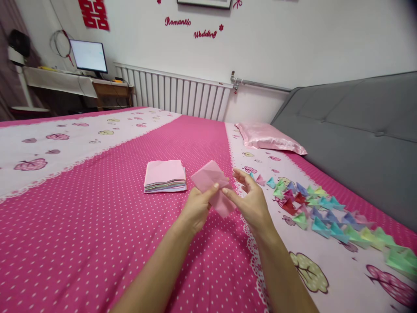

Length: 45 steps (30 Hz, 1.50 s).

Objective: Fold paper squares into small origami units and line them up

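Observation:
Both of my hands hold a pink sheet of paper (pixel 211 184), partly folded, in the air above the pink dotted bedspread (pixel 97 234). My left hand (pixel 197 208) pinches its lower left edge with thumb and fingers closed. My right hand (pixel 249 198) pinches the paper's right side, with some fingers stretched out. A stack of coloured square papers (pixel 165 175), pink on top, lies on the bed just beyond and left of my hands.
Several folded paper shapes (pixel 325 215) in green, blue, red and pink lie in rows on the bed at the right. A pink satin pillow (pixel 269 137) lies by the grey headboard (pixel 358 134). A radiator (pixel 182 93) and a desk with a monitor (pixel 88 55) stand along the far wall.

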Available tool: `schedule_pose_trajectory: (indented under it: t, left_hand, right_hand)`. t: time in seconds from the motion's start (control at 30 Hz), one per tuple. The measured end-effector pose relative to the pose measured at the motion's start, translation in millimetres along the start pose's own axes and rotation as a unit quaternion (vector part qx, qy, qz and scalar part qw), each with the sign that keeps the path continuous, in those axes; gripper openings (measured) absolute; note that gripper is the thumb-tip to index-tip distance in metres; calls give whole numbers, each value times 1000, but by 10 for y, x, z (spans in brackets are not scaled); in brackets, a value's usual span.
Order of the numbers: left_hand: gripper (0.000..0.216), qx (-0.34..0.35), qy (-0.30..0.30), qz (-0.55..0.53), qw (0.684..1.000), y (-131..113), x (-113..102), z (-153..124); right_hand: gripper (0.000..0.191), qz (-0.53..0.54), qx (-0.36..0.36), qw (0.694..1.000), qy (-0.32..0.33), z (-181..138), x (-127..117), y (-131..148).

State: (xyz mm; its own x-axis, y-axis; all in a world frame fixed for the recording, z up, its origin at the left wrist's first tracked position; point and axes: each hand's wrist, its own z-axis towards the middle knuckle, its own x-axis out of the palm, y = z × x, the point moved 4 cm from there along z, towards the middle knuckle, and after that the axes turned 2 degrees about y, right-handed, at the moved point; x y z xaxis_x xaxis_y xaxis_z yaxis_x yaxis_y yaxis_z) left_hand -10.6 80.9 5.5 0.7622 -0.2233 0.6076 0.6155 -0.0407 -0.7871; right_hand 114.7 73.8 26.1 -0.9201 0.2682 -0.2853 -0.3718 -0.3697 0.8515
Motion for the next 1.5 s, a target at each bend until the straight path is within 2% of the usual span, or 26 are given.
schedule_pose_trajectory:
  t: [0.17, 0.27, 0.43, 0.5, 0.6, 0.7, 0.8, 0.93, 1.03, 1.13, 1.23, 1.33, 1.4, 1.5]
  left_hand:
    - [30, -45, 76, 160, 983, 78, 38, -67]
    - [27, -81, 123, 229, 962, 105, 45, -97]
    - [28, -165, 172, 240, 941, 107, 39, -155]
    - [28, -188, 176, 245, 935, 87, 33, -169]
    - [28, -203, 163, 266, 928, 43, 19, -166]
    - [29, -191, 165, 271, 929, -15, 16, -149]
    - [32, -169, 176, 280, 929, -76, -2, -133]
    - [36, -153, 192, 307, 920, -117, -42, -119]
    - [38, -116, 166, 338, 919, -131, -65, -83]
    - [37, -45, 130, 378, 916, -170, -69, -34]
    - [35, 42, 108, 473, 873, -248, -63, -10]
    - [30, 112, 93, 611, 778, -327, -42, -31]
    - [29, 134, 82, 685, 711, -353, -21, -58]
    - [31, 138, 76, 740, 654, -347, 21, -94]
  right_hand:
    - [47, 147, 39, 981, 117, -36, 56, 63]
    - [42, 178, 84, 969, 151, -63, 50, 56]
    - [26, 227, 160, 951, 134, -81, 12, 9]
    - [26, 258, 177, 944, 104, -72, -6, -5]
    - [26, 279, 164, 945, 37, -36, -67, -16]
    - [25, 280, 142, 949, -39, -3, -163, -30]
    - [25, 277, 138, 947, -80, 18, -237, -47]
    - [25, 256, 127, 955, -74, 40, -273, -58]
    - [24, 231, 115, 964, -57, 50, -275, -75]
    - [24, 213, 108, 970, -41, 55, -271, -102]
    - [26, 162, 77, 983, -32, 62, -281, -82]
    - [43, 30, -13, 999, -43, 55, -307, 51]
    - [51, -79, -99, 992, -24, 34, -274, 180]
    - [35, -188, -189, 963, 37, -9, -159, 290]
